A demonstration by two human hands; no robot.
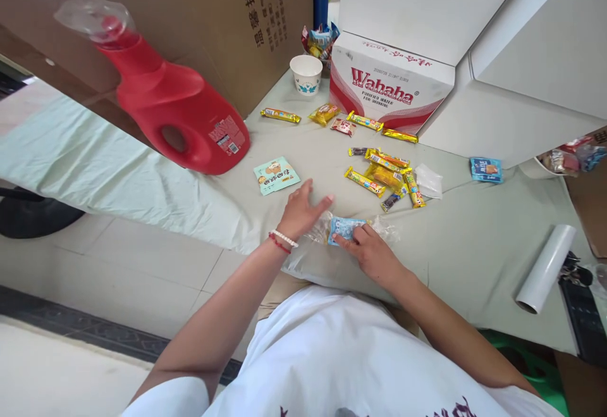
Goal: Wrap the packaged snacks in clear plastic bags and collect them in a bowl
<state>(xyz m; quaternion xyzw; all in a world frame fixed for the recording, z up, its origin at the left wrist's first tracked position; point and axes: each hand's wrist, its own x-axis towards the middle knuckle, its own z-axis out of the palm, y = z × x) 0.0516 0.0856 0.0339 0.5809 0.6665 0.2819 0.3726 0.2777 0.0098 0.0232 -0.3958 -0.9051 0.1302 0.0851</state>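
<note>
Near the table's front edge, my right hand (372,252) presses its fingers on a blue snack packet (345,228). Clear plastic film (386,228) lies crumpled under and around that packet. My left hand (301,210) is open just left of it, thumb and fingers spread, holding nothing. A pale green packet (276,175) lies beyond my left fingertips. Farther right sits a loose pile of yellow-wrapped snack bars (385,161), with a white packet (429,181) beside it.
A red jug (190,107) leans at the left by a large cardboard box (203,24). At the back stand a paper cup (306,75) and a Wahaha box (389,81). To the right are a blue packet (486,170) and a white roll (547,268).
</note>
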